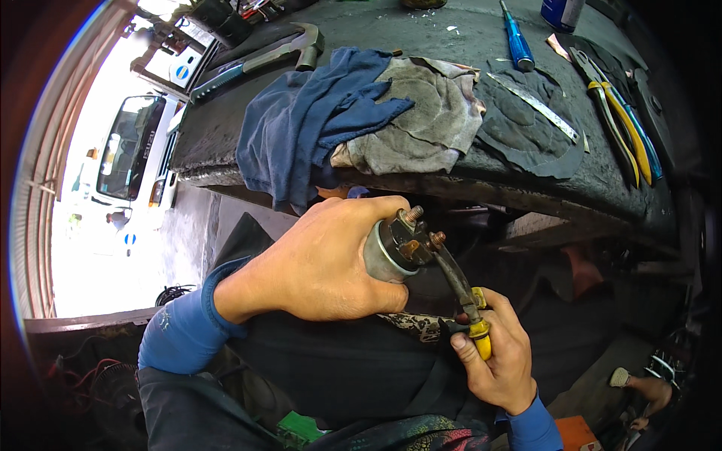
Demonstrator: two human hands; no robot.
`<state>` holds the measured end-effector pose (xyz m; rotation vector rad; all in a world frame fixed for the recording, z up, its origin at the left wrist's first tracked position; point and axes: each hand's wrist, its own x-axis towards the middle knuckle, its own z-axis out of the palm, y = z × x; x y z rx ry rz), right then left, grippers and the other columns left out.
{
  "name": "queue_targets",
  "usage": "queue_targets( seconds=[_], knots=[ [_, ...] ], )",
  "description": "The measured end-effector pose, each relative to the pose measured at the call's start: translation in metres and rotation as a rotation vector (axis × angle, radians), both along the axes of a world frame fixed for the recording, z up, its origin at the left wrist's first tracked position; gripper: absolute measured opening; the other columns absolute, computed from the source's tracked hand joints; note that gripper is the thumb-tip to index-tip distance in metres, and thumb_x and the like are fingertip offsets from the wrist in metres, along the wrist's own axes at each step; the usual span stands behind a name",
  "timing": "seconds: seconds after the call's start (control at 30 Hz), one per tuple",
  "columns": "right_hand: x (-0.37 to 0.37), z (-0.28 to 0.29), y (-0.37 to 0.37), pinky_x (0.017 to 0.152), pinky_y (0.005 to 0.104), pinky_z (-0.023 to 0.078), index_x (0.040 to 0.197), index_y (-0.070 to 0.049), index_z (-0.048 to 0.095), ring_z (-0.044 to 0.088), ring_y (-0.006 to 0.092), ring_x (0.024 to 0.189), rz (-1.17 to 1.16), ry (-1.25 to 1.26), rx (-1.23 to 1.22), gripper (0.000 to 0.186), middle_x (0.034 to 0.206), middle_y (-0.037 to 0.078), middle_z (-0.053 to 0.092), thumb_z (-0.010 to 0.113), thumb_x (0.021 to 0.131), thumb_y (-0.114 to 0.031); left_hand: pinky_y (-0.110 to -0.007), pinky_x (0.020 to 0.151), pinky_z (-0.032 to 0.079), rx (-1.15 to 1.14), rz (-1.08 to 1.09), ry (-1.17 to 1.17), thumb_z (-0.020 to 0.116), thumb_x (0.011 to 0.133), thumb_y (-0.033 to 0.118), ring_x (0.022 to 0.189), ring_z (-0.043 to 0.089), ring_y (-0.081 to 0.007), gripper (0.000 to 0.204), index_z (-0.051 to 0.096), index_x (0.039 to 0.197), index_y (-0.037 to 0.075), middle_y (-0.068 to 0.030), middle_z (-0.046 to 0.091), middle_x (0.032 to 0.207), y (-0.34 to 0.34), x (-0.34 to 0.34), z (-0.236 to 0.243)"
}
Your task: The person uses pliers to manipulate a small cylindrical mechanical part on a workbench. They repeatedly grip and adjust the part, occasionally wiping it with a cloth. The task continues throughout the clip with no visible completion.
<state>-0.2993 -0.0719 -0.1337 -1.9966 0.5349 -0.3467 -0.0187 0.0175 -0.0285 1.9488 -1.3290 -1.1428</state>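
Note:
My left hand (323, 263) is wrapped around a starter solenoid (382, 259), a silver metal cylinder with a black end cap. Two threaded copper-coloured terminal studs stick out of the cap, which is tilted toward the right. In my right hand (502, 368) is a pair of long-nose pliers (456, 275) with yellow handles. The tips of the pliers' jaws touch or lie right beside the lower stud; whether they grip it I cannot tell. Both hands are in front of the workbench, over my lap.
Along the dark workbench (218, 177) lie a hammer (282, 51), a blue rag (301, 120), a grey rag (421, 113), a metal ruler (535, 107), a blue screwdriver (517, 41) and yellow-and-blue-handled pliers (628, 131). A white truck (154, 150) stands outside. Another person's arm (653, 389) shows at lower right.

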Motion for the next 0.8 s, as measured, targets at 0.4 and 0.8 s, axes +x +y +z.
queue_targets(
  seconds=[0.4,0.8],
  knots=[
    [0.009,0.003,0.005,0.088,0.0495,0.057,0.104,0.004,0.066,0.069,0.0444,0.103,-0.039,-0.014,-0.065,0.031,0.124,0.028,0.065,0.087,0.088,-0.013,-0.050,0.083,0.059,-0.016,0.032,-0.240,0.084,0.074,0.023,0.095,0.073,-0.0497,0.045,0.069,0.110,0.000,-0.0268,0.075,0.093,0.002,-0.007,0.001],
    [0.028,-0.057,-0.015,0.092,0.0437,0.059,0.096,0.003,0.065,0.072,0.0428,0.107,0.160,-0.360,-0.010,0.030,0.127,0.026,0.068,0.089,0.079,-0.002,-0.031,0.070,0.057,0.357,-0.316,0.685,0.092,0.077,0.007,0.077,0.072,-0.0127,0.029,0.072,0.097,0.003,-0.0040,0.075,0.086,-0.003,0.023,-0.002]
  ],
)
